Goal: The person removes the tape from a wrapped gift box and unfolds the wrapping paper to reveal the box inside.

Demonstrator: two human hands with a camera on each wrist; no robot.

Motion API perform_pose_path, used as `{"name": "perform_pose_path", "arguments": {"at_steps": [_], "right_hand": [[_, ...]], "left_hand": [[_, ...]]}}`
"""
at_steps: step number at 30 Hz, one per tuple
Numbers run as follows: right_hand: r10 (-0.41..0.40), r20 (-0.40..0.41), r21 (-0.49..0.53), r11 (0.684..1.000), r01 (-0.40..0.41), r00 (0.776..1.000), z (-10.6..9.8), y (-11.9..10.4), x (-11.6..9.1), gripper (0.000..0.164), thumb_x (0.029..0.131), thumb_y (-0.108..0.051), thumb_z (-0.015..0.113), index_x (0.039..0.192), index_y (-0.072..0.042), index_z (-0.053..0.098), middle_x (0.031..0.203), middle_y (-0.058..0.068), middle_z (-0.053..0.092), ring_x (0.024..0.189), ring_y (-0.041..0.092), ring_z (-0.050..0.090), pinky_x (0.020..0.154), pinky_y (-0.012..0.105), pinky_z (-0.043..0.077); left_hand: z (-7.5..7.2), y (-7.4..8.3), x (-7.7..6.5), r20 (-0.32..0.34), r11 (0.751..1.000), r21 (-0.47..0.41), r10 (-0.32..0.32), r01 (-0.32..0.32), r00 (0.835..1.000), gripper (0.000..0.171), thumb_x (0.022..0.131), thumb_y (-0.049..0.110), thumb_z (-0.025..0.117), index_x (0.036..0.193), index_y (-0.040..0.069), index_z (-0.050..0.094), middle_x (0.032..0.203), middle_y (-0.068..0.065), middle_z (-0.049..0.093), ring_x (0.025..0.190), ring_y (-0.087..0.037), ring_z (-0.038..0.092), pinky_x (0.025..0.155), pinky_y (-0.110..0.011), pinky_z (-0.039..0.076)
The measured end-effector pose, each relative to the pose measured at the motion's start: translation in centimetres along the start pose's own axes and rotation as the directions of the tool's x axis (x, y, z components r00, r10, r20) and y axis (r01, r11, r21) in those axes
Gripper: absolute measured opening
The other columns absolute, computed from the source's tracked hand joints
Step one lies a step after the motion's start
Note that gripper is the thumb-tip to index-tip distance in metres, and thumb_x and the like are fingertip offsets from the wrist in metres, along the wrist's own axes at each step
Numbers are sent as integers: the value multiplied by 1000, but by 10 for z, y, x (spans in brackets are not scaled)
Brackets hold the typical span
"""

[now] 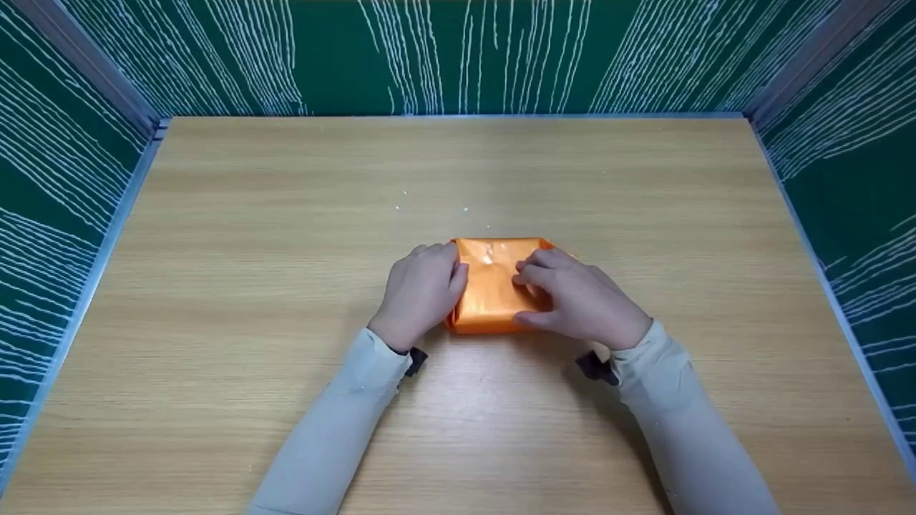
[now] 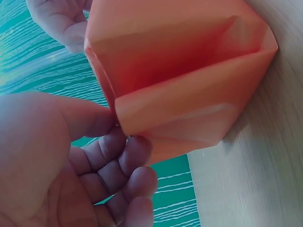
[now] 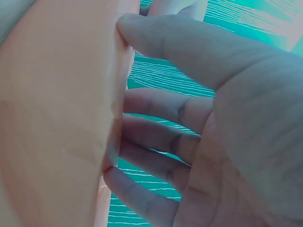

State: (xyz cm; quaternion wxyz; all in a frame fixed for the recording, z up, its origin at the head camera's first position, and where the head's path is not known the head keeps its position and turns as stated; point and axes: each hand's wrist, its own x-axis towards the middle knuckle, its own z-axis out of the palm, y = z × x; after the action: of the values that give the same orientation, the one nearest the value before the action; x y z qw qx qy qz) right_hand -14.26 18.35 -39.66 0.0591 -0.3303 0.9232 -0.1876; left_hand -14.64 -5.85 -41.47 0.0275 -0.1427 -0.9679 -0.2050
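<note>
A box-shaped package in shiny orange wrapping paper point(image 1: 494, 286) lies on the table between both hands. At its left end, my left hand point(image 1: 424, 290) pinches a paper edge between thumb and forefinger. The left wrist view shows that end as a folded flap point(image 2: 189, 94) with an open pocket above it. My right hand point(image 1: 583, 297) rests its fingertips and thumb on the top face near the right side. In the right wrist view the fingers point(image 3: 156, 132) of that hand touch the paper, bent slightly and spread apart. The package's right end is mostly hidden under this hand.
Light wood-grain table point(image 1: 286, 214) surrounds the package. Tiny white scraps point(image 1: 466, 209) are scattered behind it. Green panels with white streaks point(image 1: 444, 57) stand along the back and sides. A dark wrist mount point(image 1: 595, 368) sits under the right sleeve.
</note>
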Motion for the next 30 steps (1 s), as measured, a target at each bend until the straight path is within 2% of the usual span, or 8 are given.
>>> {"name": "perform_pose_path", "arguments": {"at_steps": [4,13,30], "right_hand": [[-8,-5,-6,1000,8,1000,0,0,0,48,84,-36,87,120,-7,74,126,11,65,104,26,59,78,44,55],[-35,-15,-14,999,35,999,0,0,-1,43,85,-35,86,116,-8,74,117,8,65,93,21,55,68,35,48],[12,32,-10,1000,-12,999,-2,-1,0,47,86,-40,85,120,-9,74,127,10,64,107,26,58,82,43,55]], "left_hand": [[-1,0,-1,-19,1000,-10,-10,10,1000,21,103,26,60,89,11,62,78,0,60,75,-23,59,64,-37,50],[-1,-1,-3,-103,999,-7,48,-49,994,18,100,17,60,85,9,66,79,-2,65,80,-25,63,69,-39,54],[-4,-1,-3,-89,998,-60,5,-11,996,14,98,14,59,85,10,63,80,-1,61,75,-23,59,66,-37,52]]}}
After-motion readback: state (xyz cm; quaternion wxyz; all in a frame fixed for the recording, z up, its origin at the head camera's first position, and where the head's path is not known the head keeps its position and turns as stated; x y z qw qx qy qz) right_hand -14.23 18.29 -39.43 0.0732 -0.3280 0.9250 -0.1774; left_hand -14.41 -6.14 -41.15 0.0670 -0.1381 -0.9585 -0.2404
